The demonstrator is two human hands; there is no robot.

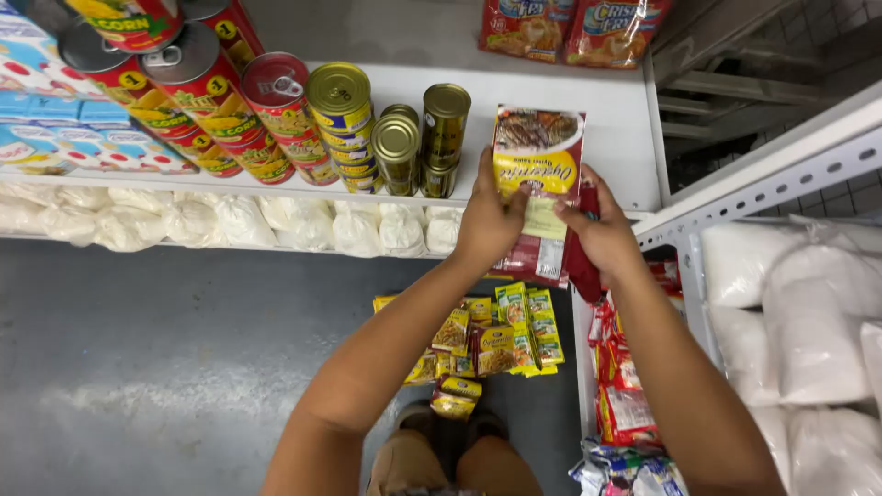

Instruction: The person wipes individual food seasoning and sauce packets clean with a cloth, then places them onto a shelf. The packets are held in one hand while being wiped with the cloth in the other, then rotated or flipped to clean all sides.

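Holding a flat red and yellow sauce pouch [538, 184] between both hands, I have it upright, long axis running up and down, printed face toward me and its top edge up by the white metal shelf board [617, 129]. My left hand [487, 219] closes on the pouch's left edge, fingers curled behind and thumb on the front. My right hand [602, 234] pinches the right edge lower down, over what looks like a second dark red pouch behind the first; I cannot tell whether they are separate. The pouch hangs just in front of the shelf's front lip, right of the cans.

Just left of it stand small gold-topped tin cans [397, 152], stacked in twos, then taller red corn cans [276, 110] lying tilted. Below that shelf lie white powder-filled plastic bags [230, 220]. Down on the grey floor [138, 340], under my arms, sits a heap of small yellow and green sachets [496, 340]. Red packets [625, 386] hang on the rack at my right.
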